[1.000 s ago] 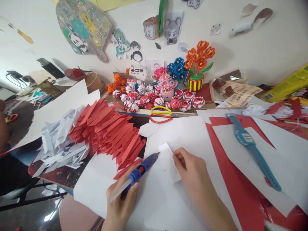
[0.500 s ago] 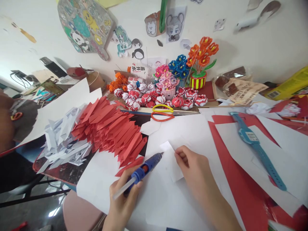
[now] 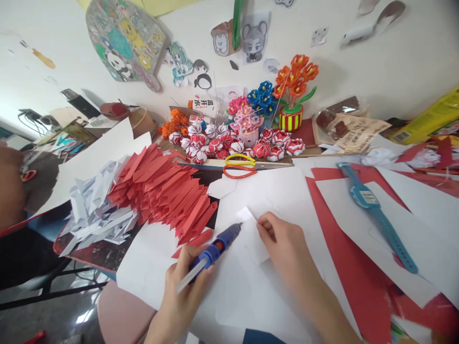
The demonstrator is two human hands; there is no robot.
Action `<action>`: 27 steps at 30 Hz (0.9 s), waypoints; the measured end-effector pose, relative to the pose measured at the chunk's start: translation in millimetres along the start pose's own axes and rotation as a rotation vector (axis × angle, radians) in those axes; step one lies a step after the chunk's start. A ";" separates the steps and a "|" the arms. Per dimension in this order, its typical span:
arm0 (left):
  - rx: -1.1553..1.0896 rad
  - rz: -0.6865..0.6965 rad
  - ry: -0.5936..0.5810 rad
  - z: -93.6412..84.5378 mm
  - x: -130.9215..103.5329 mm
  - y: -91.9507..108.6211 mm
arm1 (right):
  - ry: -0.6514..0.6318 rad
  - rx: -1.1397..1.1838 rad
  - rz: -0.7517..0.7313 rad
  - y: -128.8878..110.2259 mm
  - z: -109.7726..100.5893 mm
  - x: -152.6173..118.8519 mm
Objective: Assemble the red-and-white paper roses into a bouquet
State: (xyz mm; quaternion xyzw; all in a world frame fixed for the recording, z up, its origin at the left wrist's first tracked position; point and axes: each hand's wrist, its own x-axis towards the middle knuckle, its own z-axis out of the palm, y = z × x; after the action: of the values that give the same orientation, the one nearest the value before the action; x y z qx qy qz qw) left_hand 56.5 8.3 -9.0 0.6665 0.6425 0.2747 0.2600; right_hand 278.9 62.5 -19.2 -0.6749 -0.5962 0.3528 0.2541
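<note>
My left hand (image 3: pixel 184 282) is closed around a blue hot glue gun (image 3: pixel 219 244), with a pale glue stick (image 3: pixel 191 275) poking out of its back end. The gun's dark nozzle points up and right, at a small white paper piece (image 3: pixel 255 248). My right hand (image 3: pixel 281 239) pinches that piece by its right edge, just right of the nozzle. A folded strip at the piece's upper end catches the light. Whether the nozzle touches the paper I cannot tell. Beneath both hands lies a large white sheet (image 3: pixel 229 306).
Folded red paper pieces (image 3: pixel 161 191) and white ones (image 3: pixel 96 205) are heaped at left. Behind stand red-and-white paper flowers (image 3: pixel 215 143) and scissors with yellow and orange handles (image 3: pixel 239 165). At right, a blue watch (image 3: pixel 369 198) rests on red and white sheets. Another person's arm (image 3: pixel 10 186) shows far left.
The whole view has shifted slightly. My right hand and the paper piece have come a little closer to the nozzle; both hands keep their grips.
</note>
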 end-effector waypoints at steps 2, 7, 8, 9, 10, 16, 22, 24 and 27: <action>0.009 0.004 0.018 -1.0 0.2 -1.2 | 0.000 -0.005 -0.005 0.3 -0.1 0.0; 0.007 0.014 -0.039 -2.2 -1.4 -0.7 | 0.007 -0.012 -0.010 -0.4 -1.6 -0.5; 0.011 0.012 -0.040 -2.5 -1.9 -0.5 | 0.007 -0.011 -0.013 -0.7 -1.9 -0.8; 0.021 0.005 -0.023 -2.7 -2.4 -0.5 | 0.008 -0.009 -0.016 -0.9 -2.1 -1.0; 0.034 -0.001 -0.003 -2.9 -2.9 -0.7 | 0.010 -0.006 -0.018 -1.1 -2.3 -1.2; 0.081 0.046 -0.012 -4.9 -5.6 -4.5 | 0.024 0.015 -0.031 -0.5 -1.6 -1.4; 0.101 0.053 -0.042 -7.6 -9.1 -5.0 | 0.015 0.018 -0.015 0.8 -0.8 -1.1; 0.100 0.046 -0.026 -7.4 -9.5 -5.5 | 0.018 0.018 -0.013 1.1 -0.4 -1.0; 0.077 0.053 -0.041 -6.5 -9.5 -6.9 | 0.021 0.013 -0.018 1.3 0.1 -0.8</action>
State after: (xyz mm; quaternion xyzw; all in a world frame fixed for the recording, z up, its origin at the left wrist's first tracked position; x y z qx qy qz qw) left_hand 46.8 -0.9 -9.4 0.6982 0.6292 0.2428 0.2400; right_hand 279.6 61.5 -20.1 -0.6714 -0.5973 0.3471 0.2682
